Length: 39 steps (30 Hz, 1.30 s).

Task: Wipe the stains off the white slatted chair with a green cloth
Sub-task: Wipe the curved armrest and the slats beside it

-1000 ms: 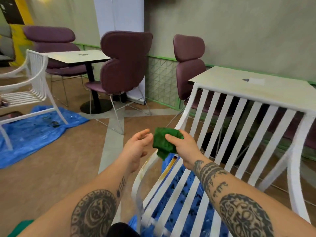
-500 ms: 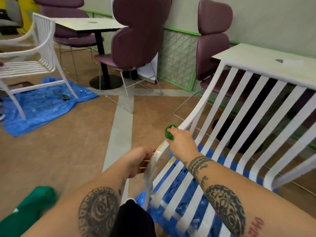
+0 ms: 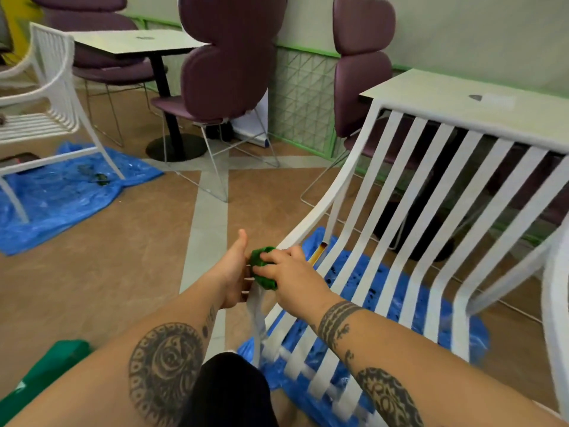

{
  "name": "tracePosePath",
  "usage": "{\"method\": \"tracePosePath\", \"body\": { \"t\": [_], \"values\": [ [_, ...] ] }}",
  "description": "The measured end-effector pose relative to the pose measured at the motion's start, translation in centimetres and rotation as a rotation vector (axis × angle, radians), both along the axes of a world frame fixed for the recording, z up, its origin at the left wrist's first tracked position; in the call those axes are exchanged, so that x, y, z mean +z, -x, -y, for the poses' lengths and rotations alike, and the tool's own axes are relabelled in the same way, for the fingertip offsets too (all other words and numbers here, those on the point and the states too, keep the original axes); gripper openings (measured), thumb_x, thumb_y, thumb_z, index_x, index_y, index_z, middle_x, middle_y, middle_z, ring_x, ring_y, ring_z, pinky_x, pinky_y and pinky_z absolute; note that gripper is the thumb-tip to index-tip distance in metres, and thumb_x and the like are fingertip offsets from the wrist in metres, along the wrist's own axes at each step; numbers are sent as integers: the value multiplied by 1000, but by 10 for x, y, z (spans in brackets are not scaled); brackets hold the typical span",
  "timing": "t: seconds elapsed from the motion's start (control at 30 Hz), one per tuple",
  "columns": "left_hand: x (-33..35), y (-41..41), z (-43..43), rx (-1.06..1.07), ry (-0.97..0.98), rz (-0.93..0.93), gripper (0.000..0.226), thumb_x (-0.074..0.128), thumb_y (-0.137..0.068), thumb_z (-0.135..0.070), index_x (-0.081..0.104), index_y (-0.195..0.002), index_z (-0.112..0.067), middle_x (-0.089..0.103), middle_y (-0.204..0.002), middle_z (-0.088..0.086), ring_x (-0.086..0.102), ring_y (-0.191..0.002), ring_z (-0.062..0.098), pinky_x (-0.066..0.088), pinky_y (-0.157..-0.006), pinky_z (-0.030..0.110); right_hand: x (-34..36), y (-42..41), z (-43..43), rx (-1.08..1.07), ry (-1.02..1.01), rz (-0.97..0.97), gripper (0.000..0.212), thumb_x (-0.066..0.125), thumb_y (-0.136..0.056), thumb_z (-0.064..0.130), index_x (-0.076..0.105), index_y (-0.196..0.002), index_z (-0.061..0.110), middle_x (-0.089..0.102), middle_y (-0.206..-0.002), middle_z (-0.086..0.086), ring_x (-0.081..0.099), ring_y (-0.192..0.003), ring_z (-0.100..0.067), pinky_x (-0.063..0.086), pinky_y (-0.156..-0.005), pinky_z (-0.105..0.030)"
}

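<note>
Brown flooring (image 3: 92, 272) carries a blue plastic sheet (image 3: 363, 285) under the white slatted chair (image 3: 431, 211). At the chair's left side rail, the right hand (image 3: 289, 274) presses a bunched green cloth (image 3: 261, 268), fingers closed over it. Just beside it, the left hand (image 3: 235, 272) wraps its fingers around the same rail, thumb up. Purple chairs (image 3: 228, 57) stand near the wall.
</note>
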State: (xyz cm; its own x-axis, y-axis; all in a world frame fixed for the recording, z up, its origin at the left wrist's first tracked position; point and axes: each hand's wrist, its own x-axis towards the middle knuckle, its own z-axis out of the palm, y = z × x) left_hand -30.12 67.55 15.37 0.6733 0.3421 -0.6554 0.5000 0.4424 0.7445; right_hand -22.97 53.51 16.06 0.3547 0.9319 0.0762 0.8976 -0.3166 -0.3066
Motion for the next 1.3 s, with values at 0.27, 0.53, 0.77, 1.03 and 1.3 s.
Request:
{"method": "tracePosePath", "body": {
  "t": [0.27, 0.53, 0.77, 1.03, 1.3],
  "values": [
    [11, -15, 0, -51, -178, -52, 78, 19, -95, -77, 72, -103, -20, 71, -107, 7, 63, -104, 31, 42, -107, 55, 20, -1, 22, 219, 67, -32, 54, 57, -91, -2, 62, -134, 30, 55, -133, 12, 29, -101, -9, 37, -89, -25],
    [22, -67, -8, 60, -144, 71, 75, 20, -96, -76, 67, -113, -19, 64, -118, 0, 52, -112, 26, 33, -100, 49, 8, -30, 8, -28, -69, -115, 52, 57, -94, 1, 61, -136, 32, 50, -138, 15, 27, -102, -11, 40, -107, -36],
    [24, -112, -20, 62, -190, 70, 68, 23, -98, -71, 67, -117, -22, 63, -127, 0, 56, -122, 29, 36, -109, 58, 31, -91, 16, 48, -44, -249, 45, 63, -93, 7, 65, -129, 33, 60, -124, 13, 48, -116, -11, 42, -106, -33],
    [4, -132, -5, 208, -215, 26, 84, 13, -96, -75, 44, -149, -17, 60, -137, 8, 51, -128, 34, 32, -108, 47, 9, -162, -27, -287, -101, -163, 53, 53, -92, -5, 61, -134, 26, 55, -136, 5, 37, -116, -22, 37, -112, -43],
    [9, -133, -2, 431, -184, 137, 90, 9, -92, -80, 36, -155, -22, 44, -155, 4, 53, -128, 30, 29, -116, 54, 7, -125, -21, -181, -110, -269, 52, 52, -91, -2, 59, -130, 31, 54, -117, 9, 33, -116, -14, 40, -108, -37]
  ]
}}
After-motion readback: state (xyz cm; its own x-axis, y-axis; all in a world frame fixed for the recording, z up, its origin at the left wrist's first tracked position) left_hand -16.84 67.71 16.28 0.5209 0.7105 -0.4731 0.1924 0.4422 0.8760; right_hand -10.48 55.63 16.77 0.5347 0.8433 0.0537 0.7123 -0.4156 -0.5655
